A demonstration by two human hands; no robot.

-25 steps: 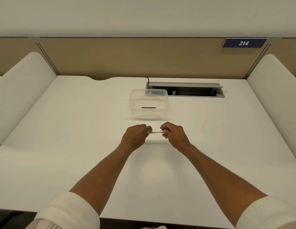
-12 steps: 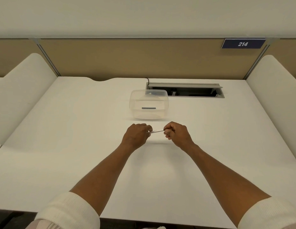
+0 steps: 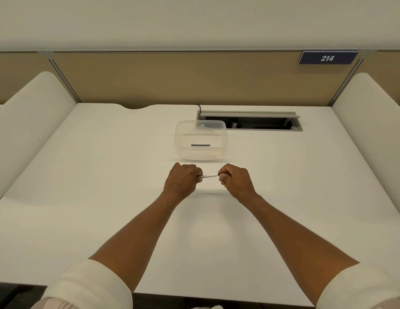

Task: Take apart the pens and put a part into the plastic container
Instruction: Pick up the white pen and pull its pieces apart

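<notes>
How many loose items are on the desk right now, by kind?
Slim white pen, gripped by left hand and right hand: 1
Clear plastic container: 1
Short dark part inside the container: 1
Total: 3

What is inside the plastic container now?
Inside the plastic container lies one short dark part, flat on the bottom. Nothing else shows through its clear walls.

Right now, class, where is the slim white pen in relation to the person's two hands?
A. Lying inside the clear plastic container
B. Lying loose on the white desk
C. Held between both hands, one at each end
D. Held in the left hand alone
C: the slim white pen spans the gap between the left hand and the right hand, each gripping one end, in front of the clear plastic container.
</notes>
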